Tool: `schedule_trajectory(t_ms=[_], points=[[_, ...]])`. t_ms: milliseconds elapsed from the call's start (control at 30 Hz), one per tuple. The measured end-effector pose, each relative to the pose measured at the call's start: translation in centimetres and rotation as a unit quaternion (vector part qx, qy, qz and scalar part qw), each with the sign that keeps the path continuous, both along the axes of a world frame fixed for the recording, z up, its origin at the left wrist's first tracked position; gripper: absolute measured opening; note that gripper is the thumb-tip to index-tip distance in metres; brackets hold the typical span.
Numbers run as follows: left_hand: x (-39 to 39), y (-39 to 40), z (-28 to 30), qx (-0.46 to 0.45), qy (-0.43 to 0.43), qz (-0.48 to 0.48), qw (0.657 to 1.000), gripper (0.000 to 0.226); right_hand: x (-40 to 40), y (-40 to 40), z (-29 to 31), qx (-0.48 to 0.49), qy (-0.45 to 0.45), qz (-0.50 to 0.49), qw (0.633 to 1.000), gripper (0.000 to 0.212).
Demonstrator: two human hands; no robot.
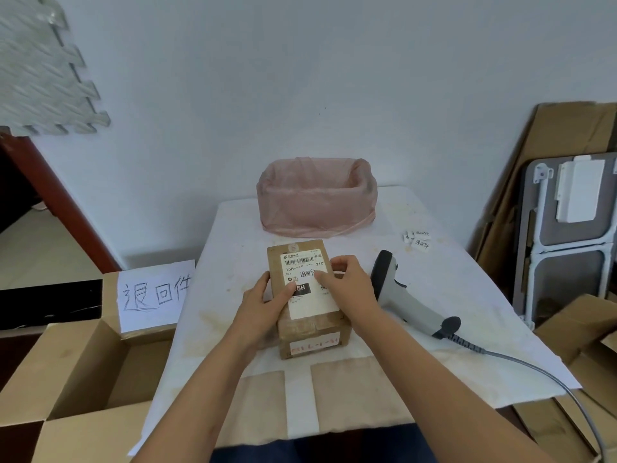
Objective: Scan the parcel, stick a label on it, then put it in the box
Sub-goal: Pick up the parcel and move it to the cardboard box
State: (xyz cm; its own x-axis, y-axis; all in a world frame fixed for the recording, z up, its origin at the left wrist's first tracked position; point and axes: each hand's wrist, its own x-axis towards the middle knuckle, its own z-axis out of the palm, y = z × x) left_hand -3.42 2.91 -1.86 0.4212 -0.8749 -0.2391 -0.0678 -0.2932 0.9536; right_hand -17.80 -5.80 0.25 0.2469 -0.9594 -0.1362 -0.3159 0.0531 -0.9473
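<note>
A brown cardboard parcel (309, 307) with a white shipping label lies in the middle of the white-covered table (444, 295). A small handwritten label (307, 273) sits on its top face. My left hand (267, 305) grips the parcel's left side, thumb on top. My right hand (347, 279) rests on the parcel's right part, its fingers pressing at the small label. A grey and black barcode scanner (407, 295) lies on the table just right of my right hand. An open cardboard box (83, 372) with a handwritten paper sign stands at the left, beside the table.
A container lined with a pink plastic bag (317, 202) stands at the table's back. Several small handwritten labels (417, 238) lie at the back right. The scanner cable (534, 369) runs off the right edge. Flattened cardboard (561, 142) and a folded table lean at right.
</note>
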Motion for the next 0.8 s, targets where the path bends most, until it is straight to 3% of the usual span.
schedule_trajectory(t_ms=[67, 267, 533, 700, 800], points=[[0.2, 0.2, 0.2, -0.009, 0.024, -0.005, 1.000, 0.058, 0.1, 0.4, 0.0, -0.010, -0.010, -0.012, 1.000, 0.037], [-0.6, 1.3, 0.8, -0.045, 0.069, -0.017, 0.996, 0.040, -0.3, 1.4, 0.8, 0.018, -0.053, -0.040, 0.998, 0.036], [-0.9, 3.2, 1.2, -0.103, 0.109, -0.035, 0.988, 0.067, -1.5, 3.5, 2.1, 0.005, -0.103, -0.063, 0.993, 0.019], [0.0, 4.5, 2.0, -0.158, 0.076, -0.024, 0.984, 0.071, -1.3, 4.9, 3.4, -0.022, -0.129, -0.066, 0.989, 0.018], [1.3, 5.3, 2.6, -0.194, 0.047, 0.005, 0.980, 0.072, 0.0, 5.5, 3.8, -0.034, -0.095, -0.042, 0.994, 0.024]])
